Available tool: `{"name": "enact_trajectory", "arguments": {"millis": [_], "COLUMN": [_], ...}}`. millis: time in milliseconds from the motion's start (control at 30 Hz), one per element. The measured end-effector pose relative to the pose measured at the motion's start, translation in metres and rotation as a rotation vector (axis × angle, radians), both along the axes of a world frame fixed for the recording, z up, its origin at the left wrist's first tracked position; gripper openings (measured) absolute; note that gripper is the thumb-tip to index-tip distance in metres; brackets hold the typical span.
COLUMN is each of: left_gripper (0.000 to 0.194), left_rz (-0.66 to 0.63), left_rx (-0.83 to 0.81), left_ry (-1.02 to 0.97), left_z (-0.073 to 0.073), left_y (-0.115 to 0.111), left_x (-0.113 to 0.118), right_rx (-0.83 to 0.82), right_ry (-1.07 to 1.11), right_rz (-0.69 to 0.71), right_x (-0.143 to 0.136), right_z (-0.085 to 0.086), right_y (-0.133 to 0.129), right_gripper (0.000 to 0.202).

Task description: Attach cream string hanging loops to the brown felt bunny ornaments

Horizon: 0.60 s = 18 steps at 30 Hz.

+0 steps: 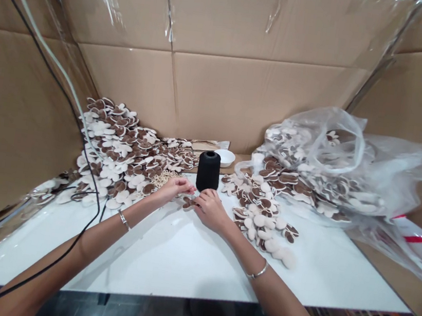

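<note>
My right hand (pixel 210 208) is closed on a small brown felt piece (pixel 188 203) just in front of a black thread cone (pixel 208 172). To its left, my left hand (pixel 177 189) is closed, with thumb and fingertips pinched together near the cone; what it holds, if anything, is too small to make out. Thin beige cords (pixel 164 177) lie in a small heap just behind my left hand. The two hands are close together, with a narrow gap between the fingertips.
A large pile of brown and white felt pieces (pixel 114 150) is at the left. More felt pieces (pixel 260 221) lie right of my right hand, before a clear plastic bag (pixel 335 159). A white bowl (pixel 225 158) stands behind the cone. Cardboard walls (pixel 220 86) surround the white table (pixel 165 266). Cables (pixel 82 130) hang at left.
</note>
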<state>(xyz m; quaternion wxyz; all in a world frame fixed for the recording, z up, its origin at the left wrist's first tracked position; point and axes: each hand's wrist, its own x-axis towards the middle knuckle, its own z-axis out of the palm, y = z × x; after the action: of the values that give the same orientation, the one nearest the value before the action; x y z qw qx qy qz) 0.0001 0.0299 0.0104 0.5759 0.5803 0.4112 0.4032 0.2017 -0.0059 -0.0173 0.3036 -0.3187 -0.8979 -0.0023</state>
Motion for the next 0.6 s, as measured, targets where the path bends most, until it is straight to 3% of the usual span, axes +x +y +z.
{"name": "enact_trajectory", "arguments": {"millis": [333, 600], "left_gripper": [0.034, 0.031], "left_rz": [0.008, 0.128], "left_rx": [0.063, 0.084], "left_ry": [0.062, 0.085], "left_z": [0.009, -0.004], "left_y": [-0.044, -0.084], "left_x": [0.009, 0.008], "right_rx": [-0.019, -0.119], "right_ry": [-0.011, 0.117], "right_rz": [-0.074, -0.130], "right_x": [-0.004, -0.011], "right_z": [-0.003, 0.002], "right_y": [0.000, -0.004], "right_gripper": [0.012, 0.011]}}
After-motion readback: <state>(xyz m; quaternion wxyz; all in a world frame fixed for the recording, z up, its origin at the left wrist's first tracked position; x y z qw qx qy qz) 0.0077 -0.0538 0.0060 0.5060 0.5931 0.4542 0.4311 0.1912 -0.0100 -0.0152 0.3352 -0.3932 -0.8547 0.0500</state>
